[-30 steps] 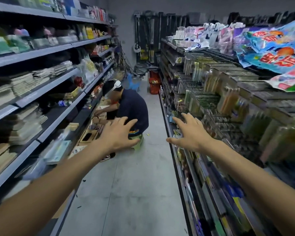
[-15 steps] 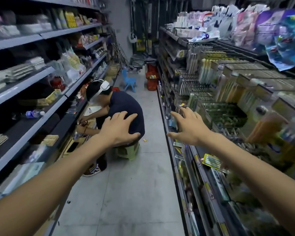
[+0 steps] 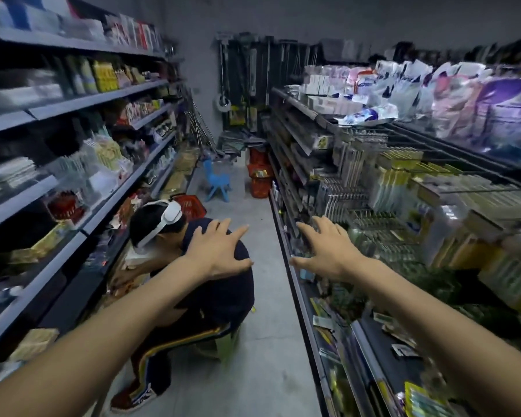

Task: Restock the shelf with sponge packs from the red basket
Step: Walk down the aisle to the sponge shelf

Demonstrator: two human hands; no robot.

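Both my arms stretch forward down a narrow shop aisle. My left hand (image 3: 220,251) is spread, fingers straight, holding nothing, in front of a crouching person's back. My right hand (image 3: 325,251) is also spread and empty, beside the front edge of the right shelf (image 3: 286,224). Red baskets (image 3: 259,182) stand stacked on the floor far down the aisle by the right shelving. Another red basket (image 3: 190,206) sits on the floor just beyond the person. Sponge packs cannot be picked out in the blurred shelves.
A person (image 3: 211,290) in a dark shirt with a white headset crouches on a low stool at the left shelving (image 3: 118,200), filling the aisle's left half. A blue child's chair (image 3: 217,182) stands farther on. Bare grey floor (image 3: 262,296) runs along the right.
The view has moved forward down the aisle, so the crouching person is closer and larger. Both hands stay spread and empty, held out in front.
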